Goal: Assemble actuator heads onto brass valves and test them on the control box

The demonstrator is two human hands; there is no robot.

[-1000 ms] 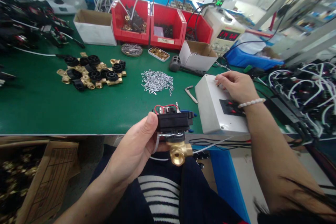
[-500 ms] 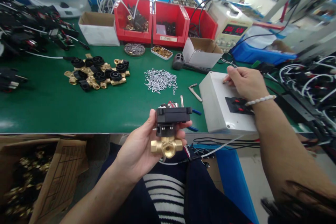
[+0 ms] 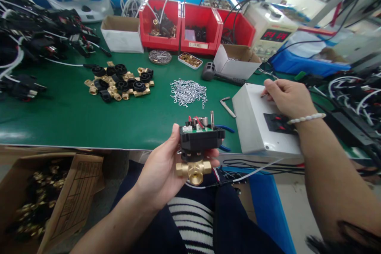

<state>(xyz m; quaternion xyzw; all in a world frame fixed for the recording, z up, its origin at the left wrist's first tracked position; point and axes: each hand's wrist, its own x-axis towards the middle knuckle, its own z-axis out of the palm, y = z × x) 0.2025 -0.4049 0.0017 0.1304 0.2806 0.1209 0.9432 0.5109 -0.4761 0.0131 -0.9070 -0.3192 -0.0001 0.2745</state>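
Note:
My left hand (image 3: 162,170) is closed around a motorized ball valve just past the table's front edge. Its brass three-way body (image 3: 195,172) points toward me, beneath a black actuator housing (image 3: 202,139). The housing has no cover, so a green circuit board, red wires and an upright metal shaft show on top. My right hand (image 3: 287,97) rests on a light grey control box (image 3: 253,123), thumb and fingers pinched at a small metal switch lever (image 3: 262,95). Below that hand, a black terminal panel with red tabs (image 3: 279,122) is partly covered by the wrist.
Brass valve bodies with black caps (image 3: 119,83) lie left of a pile of cotter pins (image 3: 189,92). A hex key (image 3: 228,107) and blue-handled pliers (image 3: 225,128) lie near the box. Red bins (image 3: 200,47) and a power supply (image 3: 269,35) stand behind. A carton (image 3: 74,194) sits below left.
The valve has tipped so that the circuit board on top now shows. The power supply's red digits look different. My right hand stays at the lever; the whole view has shifted slightly.

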